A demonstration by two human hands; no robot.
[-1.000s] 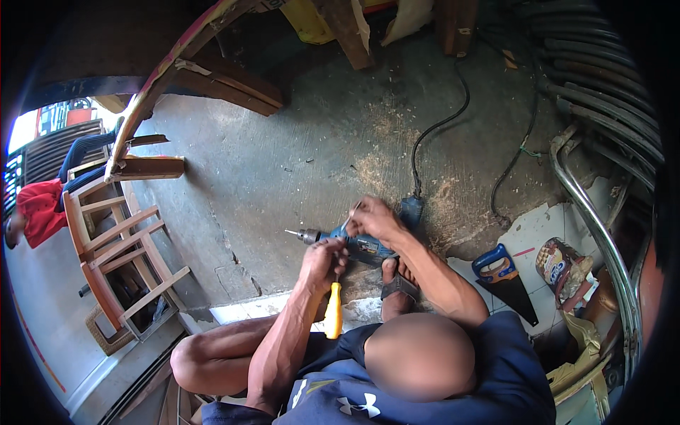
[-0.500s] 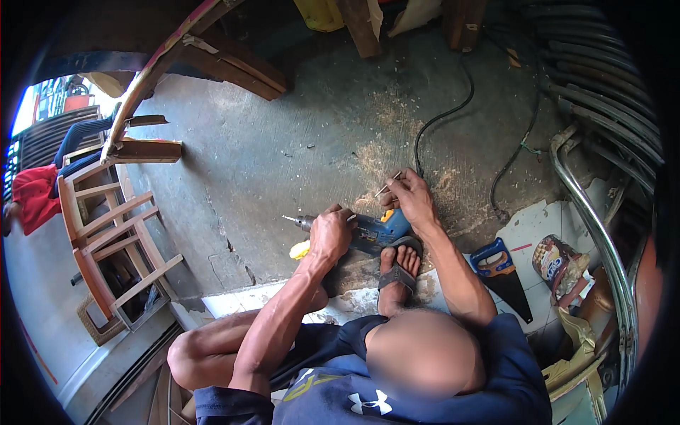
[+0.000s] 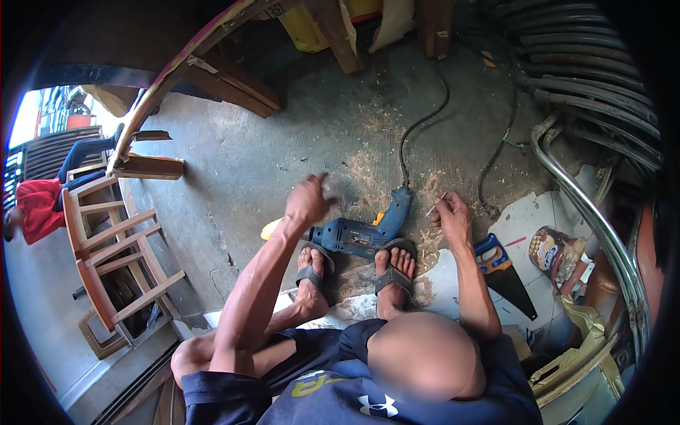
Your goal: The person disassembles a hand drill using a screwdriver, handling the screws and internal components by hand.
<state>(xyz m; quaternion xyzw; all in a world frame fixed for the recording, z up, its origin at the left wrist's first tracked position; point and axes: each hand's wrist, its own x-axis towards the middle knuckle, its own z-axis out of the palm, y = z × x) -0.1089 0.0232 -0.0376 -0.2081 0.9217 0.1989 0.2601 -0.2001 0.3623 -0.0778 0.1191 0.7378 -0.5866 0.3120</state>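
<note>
A blue corded power drill point(image 3: 358, 234) with a yellow trigger lies on the floor, against the toes of my sandalled feet. My left hand point(image 3: 309, 202) is raised above the drill's front end. Its fingers are smeared by motion, so what they hold, if anything, does not show. The forearm crosses in front of where the drill's chuck would be. Beyond the drill's handle, to its right, my right hand point(image 3: 453, 216) is closed in a pinch on a slim metal rod point(image 3: 433, 208). A yellow object point(image 3: 270, 228) shows partly beside my left forearm.
A handsaw point(image 3: 506, 276) with a blue and orange handle lies right of my right forearm, near a printed tub point(image 3: 545, 248). Wooden chair frames point(image 3: 117, 248) stand left, near a person in red point(image 3: 42, 209). Metal tubes point(image 3: 588, 191) line the right. A black cable point(image 3: 425, 117) crosses sawdust-strewn floor.
My left hand has lifted off the drill's front and moved up and left. My right hand has moved right with the rod, away from the drill's handle. My left foot has come into view.
</note>
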